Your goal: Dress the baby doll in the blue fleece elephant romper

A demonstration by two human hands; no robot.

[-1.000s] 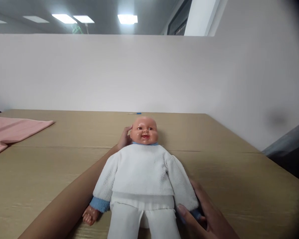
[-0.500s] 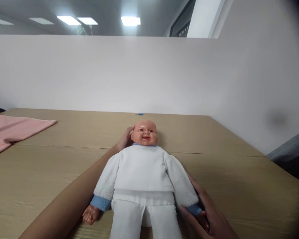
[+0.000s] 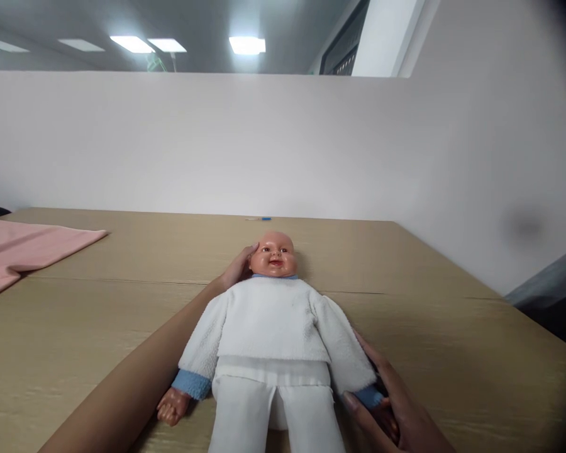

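A baby doll lies on its back, its head pointing away from me. It wears a white fleece top with blue cuffs and white trousers; the lower legs are out of frame. My left hand cups the side of the doll's bald head, with the thumb along it and the other fingers hidden behind. Around the doll's cuff and hand at the right, my right hand is curled, thumb on the near side. The doll's other hand rests beside my left forearm.
A pink cloth lies on the wooden table at the left. Near the far edge sits a small thin object with a blue end. Behind the table stands a white partition. A seam crosses the tabletop.
The doll's head has turned very slightly under my left hand, whose thumb sits a little further onto it. The view has tilted up a touch. My right hand stays on the doll's cuff.
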